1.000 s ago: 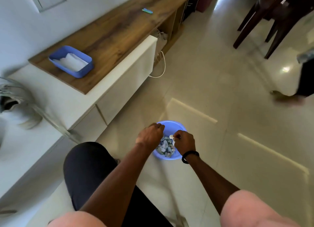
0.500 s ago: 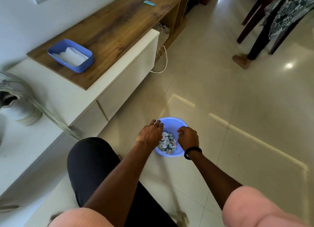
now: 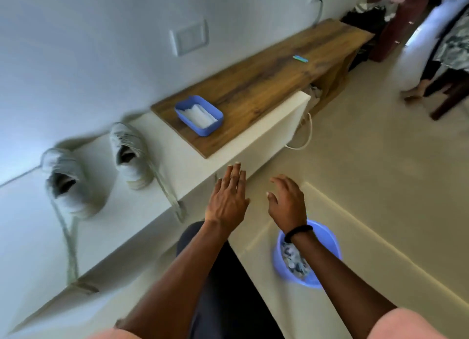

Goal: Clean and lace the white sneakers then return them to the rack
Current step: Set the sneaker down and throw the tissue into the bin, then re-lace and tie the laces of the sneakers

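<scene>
Nearest, the blue basin [image 3: 327, 239] sits on the floor [image 3: 380, 186]; my left hand [image 3: 227, 201] and right hand [image 3: 286, 201] hover spread, empty. Beyond, the white sneakers [image 3: 129, 155] stand on the worktop [image 3: 30, 224], laces [image 3: 72, 249] dangling. Light and soft, I judge: grip the heel collar.

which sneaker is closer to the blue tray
The sneaker on the right, beside the wooden top; the other sneaker sits farther left, away from the tray.

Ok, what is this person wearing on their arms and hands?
Both forearms are bare below short pink sleeves. The right hand has a thin black wristband at the wrist; the left hand wears nothing. No gloves.
</scene>
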`<state>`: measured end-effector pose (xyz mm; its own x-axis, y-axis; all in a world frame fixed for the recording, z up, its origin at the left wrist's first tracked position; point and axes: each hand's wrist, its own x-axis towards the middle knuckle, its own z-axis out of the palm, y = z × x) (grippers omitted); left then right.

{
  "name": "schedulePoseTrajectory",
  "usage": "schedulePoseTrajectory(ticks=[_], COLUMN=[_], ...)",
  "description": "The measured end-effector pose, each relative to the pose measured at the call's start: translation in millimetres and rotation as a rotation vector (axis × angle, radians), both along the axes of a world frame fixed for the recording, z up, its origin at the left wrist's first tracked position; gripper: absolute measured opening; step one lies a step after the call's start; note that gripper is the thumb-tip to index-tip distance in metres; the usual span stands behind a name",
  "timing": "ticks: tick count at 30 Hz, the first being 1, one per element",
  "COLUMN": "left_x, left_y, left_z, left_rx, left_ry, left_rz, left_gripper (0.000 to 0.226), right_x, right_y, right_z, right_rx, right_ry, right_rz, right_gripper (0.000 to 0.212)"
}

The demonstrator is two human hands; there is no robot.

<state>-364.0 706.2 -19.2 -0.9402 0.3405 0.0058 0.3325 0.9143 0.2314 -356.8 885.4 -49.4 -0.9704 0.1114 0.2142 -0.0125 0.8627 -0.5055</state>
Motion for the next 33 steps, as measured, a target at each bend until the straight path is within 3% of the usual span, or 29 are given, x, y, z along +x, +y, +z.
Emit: schedulePoseTrajectory(ticks=[8,22,27,33], left_x=[-12,21,51,67], left_y=[-99,-248,-302,-337], left_z=[55,182,181,132], left_rx=[-0.003,-0.082,-0.123,-0.083], left_ry=[0.265,0.589,0.613,0.503], left_rz=[0.29,0.515,0.595,0.647], left_gripper=[0.08,0.079,0.077,0.074], right_x=[-53,-56,-46,-44], right_y=[-129,-268,-311,-345], right_z=[80,216,228,187], right_rx=[0.116,0.179,0.162,0.155], right_ry=[0.194,0.529,0.588,0.486], right_rz=[0.196,0.393,0.47,0.558], right_gripper=[0.065,0.078,0.075,0.072])
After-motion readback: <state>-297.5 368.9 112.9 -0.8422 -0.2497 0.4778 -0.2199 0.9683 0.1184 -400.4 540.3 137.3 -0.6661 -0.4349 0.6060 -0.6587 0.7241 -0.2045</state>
